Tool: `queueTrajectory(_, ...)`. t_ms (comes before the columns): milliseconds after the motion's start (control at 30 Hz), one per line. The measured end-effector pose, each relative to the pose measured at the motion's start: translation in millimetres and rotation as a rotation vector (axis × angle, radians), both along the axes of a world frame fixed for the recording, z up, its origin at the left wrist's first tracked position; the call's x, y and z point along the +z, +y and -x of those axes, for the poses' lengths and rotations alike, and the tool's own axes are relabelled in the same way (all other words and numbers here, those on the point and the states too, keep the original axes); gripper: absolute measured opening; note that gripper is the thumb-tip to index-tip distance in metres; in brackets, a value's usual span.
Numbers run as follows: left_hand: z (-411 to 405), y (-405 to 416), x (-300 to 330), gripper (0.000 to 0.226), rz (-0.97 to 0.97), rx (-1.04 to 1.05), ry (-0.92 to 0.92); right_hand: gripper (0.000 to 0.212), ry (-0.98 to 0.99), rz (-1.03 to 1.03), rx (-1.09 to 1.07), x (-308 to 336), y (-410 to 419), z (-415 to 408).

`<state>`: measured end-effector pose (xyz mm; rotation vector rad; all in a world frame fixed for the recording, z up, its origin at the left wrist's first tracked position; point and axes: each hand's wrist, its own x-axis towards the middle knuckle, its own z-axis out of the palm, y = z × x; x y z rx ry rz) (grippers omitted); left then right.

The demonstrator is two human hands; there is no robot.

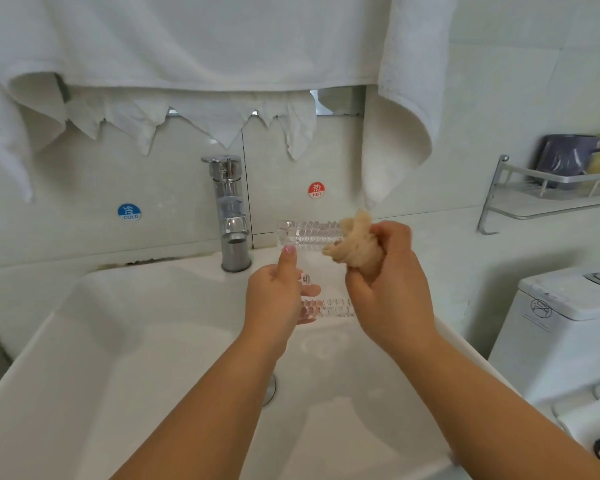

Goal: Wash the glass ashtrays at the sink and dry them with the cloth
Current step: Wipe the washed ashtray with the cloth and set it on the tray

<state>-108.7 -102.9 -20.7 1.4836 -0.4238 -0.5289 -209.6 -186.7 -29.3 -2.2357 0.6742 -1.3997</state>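
Observation:
A clear square glass ashtray (pixel 317 268) with ribbed edges is held up over the white sink (pixel 125 341). My left hand (pixel 276 296) grips its left side, thumb on the near face and fingers showing through the glass behind. My right hand (pixel 385 282) holds a bunched beige cloth (pixel 352 245) against the ashtray's upper right edge. No water runs from the chrome tap (pixel 231 216).
White towels (pixel 222 57) hang above the tap across the back wall. Cold and hot stickers flank the tap. A metal wall shelf (pixel 548 195) with packets is at right, with a toilet cistern (pixel 561 327) below it. The sink drain (pixel 269 389) lies under my forearms.

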Motion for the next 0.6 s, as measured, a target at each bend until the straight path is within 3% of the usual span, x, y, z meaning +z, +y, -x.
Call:
queueTrajectory(133, -4, 1, -3, 0.050, 0.002, 0.002, -0.085, 0.024, 0.123, 0.346, -0.066, -6, 4, -9)
queueTrajectory(233, -5, 1, -4, 0.052, -0.004, 0.008, -0.140, 0.046, 0.290, 0.161, 0.117, -8, 10, -10)
queueTrajectory(300, -6, 2, -3, 0.050, 0.009, -0.001, -0.142, 0.041, 0.311, 0.004, 0.240, -9, 15, -9)
queueTrajectory(400, -7, 3, -3, 0.055, 0.027, -0.039, -0.109, 0.021, 0.273, 0.082, 0.288, -9, 19, -10)
queueTrajectory(500, -6, 1, -6, 0.051, 0.012, -0.070, -0.151, 0.019, 0.210, 0.060, 0.316, -10, 10, -15)
queueTrajectory(600, -3, -2, -7, 0.049, -0.010, -0.100, -0.206, 0.018, 0.117, 0.176, 0.263, -7, 2, -17)
